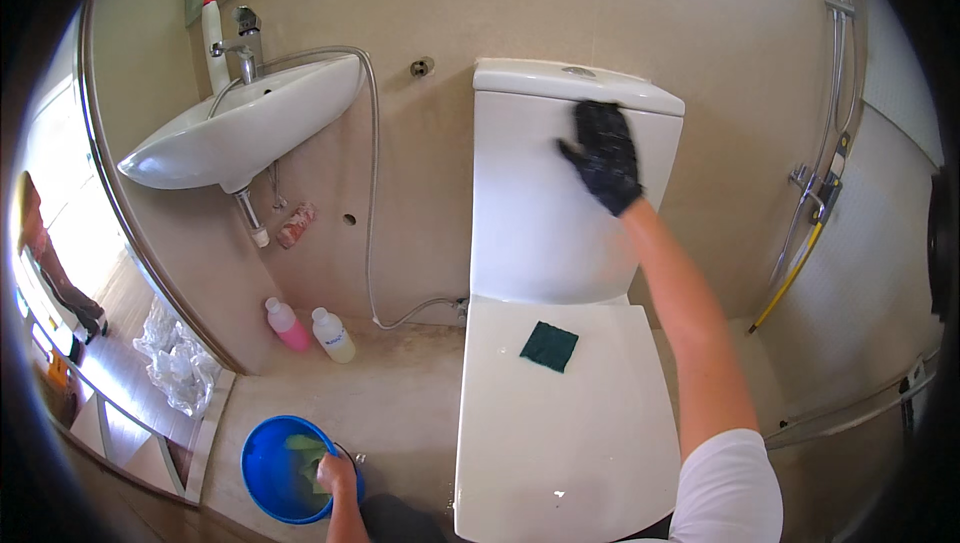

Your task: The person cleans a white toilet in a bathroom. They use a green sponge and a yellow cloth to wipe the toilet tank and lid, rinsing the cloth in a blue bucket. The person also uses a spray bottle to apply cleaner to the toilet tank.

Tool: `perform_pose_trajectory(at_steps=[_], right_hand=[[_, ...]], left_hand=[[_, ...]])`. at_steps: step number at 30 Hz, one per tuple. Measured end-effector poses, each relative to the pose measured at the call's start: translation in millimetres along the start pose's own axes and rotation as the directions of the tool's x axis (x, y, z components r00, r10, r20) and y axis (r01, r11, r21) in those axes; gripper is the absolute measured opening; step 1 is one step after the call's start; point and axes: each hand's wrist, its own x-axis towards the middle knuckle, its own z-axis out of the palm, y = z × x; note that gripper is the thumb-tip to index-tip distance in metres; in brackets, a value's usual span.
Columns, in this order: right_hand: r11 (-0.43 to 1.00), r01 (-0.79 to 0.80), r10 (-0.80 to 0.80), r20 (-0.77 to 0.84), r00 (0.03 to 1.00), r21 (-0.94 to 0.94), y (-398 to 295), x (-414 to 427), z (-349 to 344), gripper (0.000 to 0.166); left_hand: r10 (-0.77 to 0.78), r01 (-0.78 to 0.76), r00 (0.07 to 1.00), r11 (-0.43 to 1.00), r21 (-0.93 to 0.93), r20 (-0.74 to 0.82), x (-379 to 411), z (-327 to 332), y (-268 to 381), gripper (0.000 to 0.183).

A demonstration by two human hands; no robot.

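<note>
My right hand (602,156), in a black glove, lies with its fingers apart against the upper front of the white toilet cistern (525,190), just under its lid. A dark green scouring pad (550,347) rests on the closed toilet lid (562,438). At the lower left, my bare left hand (337,471) is at the right side of a blue bucket (279,468). A light green cloth (306,447) hangs in the bucket beside that hand; whether the fingers grip the cloth or the rim is not clear.
A washbasin (270,122) with a hose (373,190) is on the left wall. Below stand a pink bottle (288,327) and a pale yellow one (333,336). A person's leg (67,295) and clear plastic (176,363) show beyond the doorway. A yellow-handled tool (787,280) leans at right.
</note>
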Motion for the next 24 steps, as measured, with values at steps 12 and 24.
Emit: perform_pose_trajectory(at_steps=[12,24], right_hand=[[0.932,0.253,-0.339,0.380,0.861,0.259,-46.7,-134.5,27.8,0.054],[0.936,0.324,-0.353,0.361,0.863,0.141,-72.2,-84.9,36.8,0.044]], left_hand=[[-0.012,0.014,0.999,0.999,-0.033,0.051,1.9,9.6,18.1,0.030],[0.005,0.000,0.997,0.998,-0.059,0.073,2.5,0.8,7.9,0.028]])
